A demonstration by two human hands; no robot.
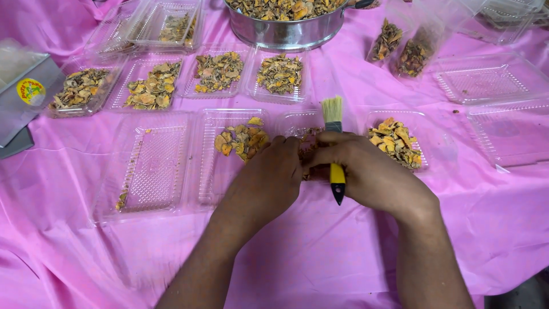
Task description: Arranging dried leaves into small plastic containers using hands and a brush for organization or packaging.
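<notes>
My right hand (372,171) is closed around a small brush (333,120) with pale bristles and a yellow and black handle, bristles pointing away from me. My left hand (269,180) meets it over a clear plastic tray (297,121) of dried yellow-brown chips, its fingers curled in the chips; most of that tray is hidden under both hands. Just left lies another clear tray (209,171) with a small heap of chips (243,140). To the right a tray (429,134) holds a fuller heap (396,142).
A steel pot (286,31) full of chips stands at the back. Several filled clear trays (217,71) line the row behind. Nearly empty trays lie left (151,166) and right (492,83). Two small bags of chips (400,48) and a grey box (26,86) sit on the pink cloth (320,252).
</notes>
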